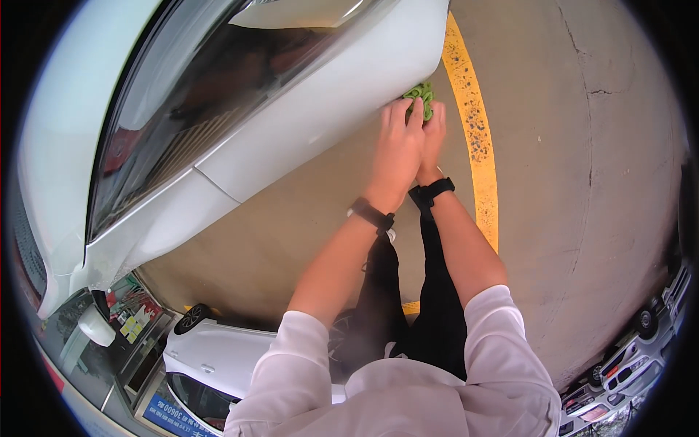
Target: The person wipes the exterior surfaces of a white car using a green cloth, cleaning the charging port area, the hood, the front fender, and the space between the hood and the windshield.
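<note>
A bunched green chenille cloth (419, 97) with thick, noodle-like strands is gripped between both hands beside the lower edge of a white car's body (349, 82). My left hand (401, 136) comes at it from the left, its fingers bent over the near side of the strands. Pressed up against it, my right hand (434, 128) holds the cloth from the right; part of that hand is hidden behind the left one. Whether the cloth touches the paint I cannot tell. Each wrist wears a dark band.
The car's side window (218, 93) reflects its surroundings. A worn yellow line (475, 125) curves along the concrete floor (546, 180), right of my hands. Another white car (218, 349) stands behind me at lower left, near a blue sign (169, 412) bearing writing. More parked vehicles (628, 355) line the lower right.
</note>
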A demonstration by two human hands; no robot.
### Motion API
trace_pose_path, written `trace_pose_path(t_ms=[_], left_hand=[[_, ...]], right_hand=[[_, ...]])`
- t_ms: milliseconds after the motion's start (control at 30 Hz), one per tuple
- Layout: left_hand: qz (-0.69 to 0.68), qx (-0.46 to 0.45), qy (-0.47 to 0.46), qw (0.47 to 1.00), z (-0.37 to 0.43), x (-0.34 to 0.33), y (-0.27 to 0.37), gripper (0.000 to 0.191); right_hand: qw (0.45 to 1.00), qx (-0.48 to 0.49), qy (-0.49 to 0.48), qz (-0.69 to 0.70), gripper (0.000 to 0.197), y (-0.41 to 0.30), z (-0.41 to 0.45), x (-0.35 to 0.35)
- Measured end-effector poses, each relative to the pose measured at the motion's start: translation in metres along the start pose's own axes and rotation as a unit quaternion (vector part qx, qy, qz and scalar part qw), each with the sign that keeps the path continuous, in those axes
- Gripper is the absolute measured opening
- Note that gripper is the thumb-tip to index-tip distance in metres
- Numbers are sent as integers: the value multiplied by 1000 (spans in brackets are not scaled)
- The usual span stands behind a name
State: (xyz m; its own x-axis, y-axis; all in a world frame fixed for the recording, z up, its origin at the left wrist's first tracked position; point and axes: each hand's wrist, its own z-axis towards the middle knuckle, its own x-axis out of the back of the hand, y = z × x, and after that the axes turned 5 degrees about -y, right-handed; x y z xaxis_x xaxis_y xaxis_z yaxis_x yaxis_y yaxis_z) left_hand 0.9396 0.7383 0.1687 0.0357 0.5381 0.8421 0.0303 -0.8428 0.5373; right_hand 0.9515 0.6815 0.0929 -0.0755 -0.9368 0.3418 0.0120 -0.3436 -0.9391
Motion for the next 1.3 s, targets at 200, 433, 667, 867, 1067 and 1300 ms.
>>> trace_pose_path(t_ms=[200, 433, 667, 867, 1067, 1300], left_hand=[[25, -6, 33, 999, -52, 2, -41, 46], [-27, -35, 107, 993, -45, 62, 6, 45], [-68, 20, 332, 941, -39, 112, 0, 42], [-69, 80, 365, 925, -70, 87, -21, 40], [-105, 96, 378, 915, -67, 70, -13, 42], [40, -70, 267, 960, -11, 34, 19, 40]], right_hand=[[995, -12, -38, 89, 30, -7, -39, -29], [992, 84, 29, 93, 46, -81, -3, 6], [970, 214, -29, 115, 43, -150, 13, -6], [969, 216, -83, 89, 39, -131, -19, -18], [966, 200, -93, 134, 38, -111, -22, -21], [975, 111, 53, 185, 40, -73, 8, 6]])
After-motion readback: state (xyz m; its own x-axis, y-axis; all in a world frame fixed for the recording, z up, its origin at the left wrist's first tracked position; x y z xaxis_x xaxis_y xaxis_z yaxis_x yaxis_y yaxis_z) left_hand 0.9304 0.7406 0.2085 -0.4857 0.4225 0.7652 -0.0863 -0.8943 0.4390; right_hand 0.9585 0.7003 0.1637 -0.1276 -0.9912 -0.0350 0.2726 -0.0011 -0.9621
